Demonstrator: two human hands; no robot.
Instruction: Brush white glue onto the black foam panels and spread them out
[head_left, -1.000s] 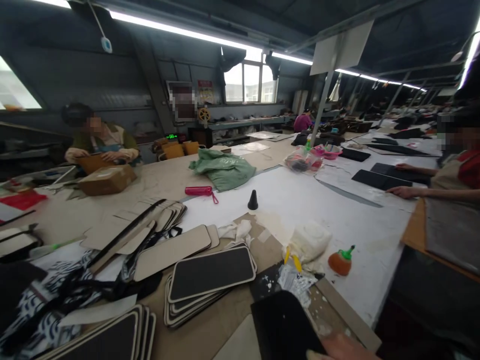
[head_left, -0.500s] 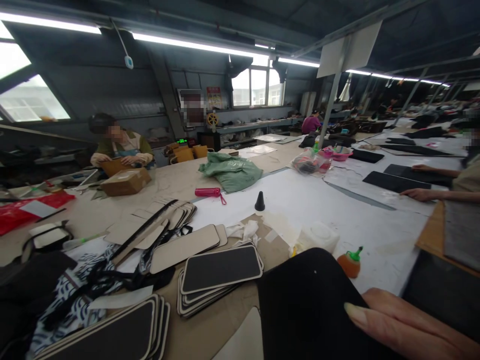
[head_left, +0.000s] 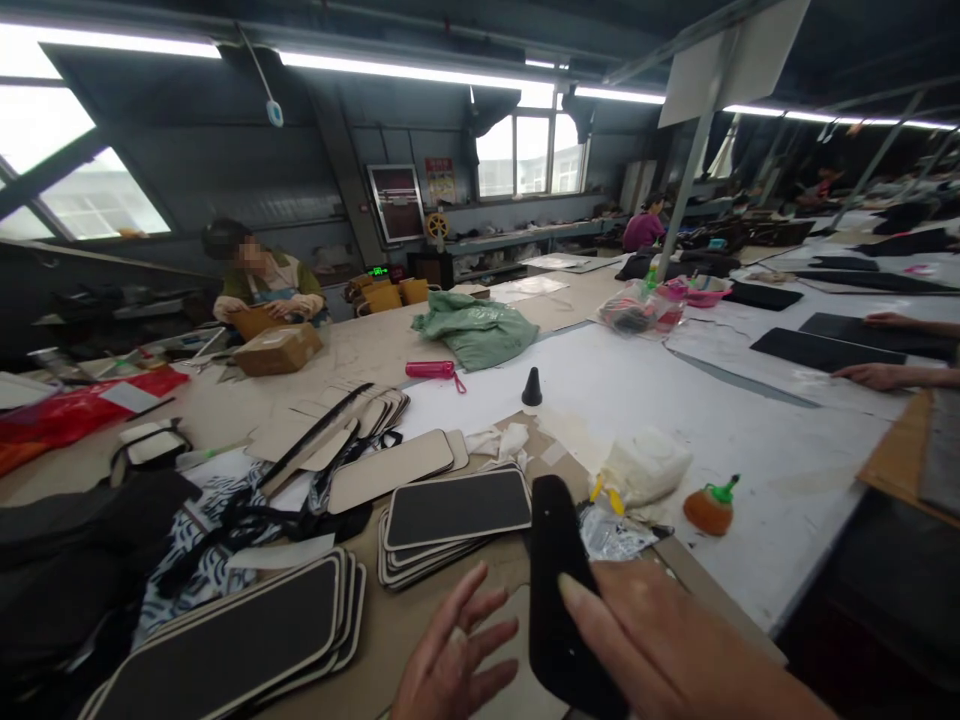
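Note:
My right hand [head_left: 652,630] grips a black panel with rounded corners [head_left: 555,560], its thumb pressed on the near face. The panel is tilted and seen at a steep angle. Just left of it, my left hand [head_left: 459,650] is open with fingers spread, holding nothing. Beyond the hands lies a stack of black panels with pale borders [head_left: 459,508]. A second such stack [head_left: 232,640] sits at the lower left. Plain beige panels [head_left: 394,470] rest behind the stacks.
A bottle of orange-brown liquid with a green nozzle [head_left: 709,508], a white container [head_left: 645,468] and a black cone [head_left: 532,388] stand on the table. Farther back lie a pink pouch [head_left: 430,369] and a green sack [head_left: 480,330]. Co-workers sit at the left and right.
The black panel has turned from a broad face to a narrow, slanted view in my right hand. My left hand has come into view. The camera has swung slightly left.

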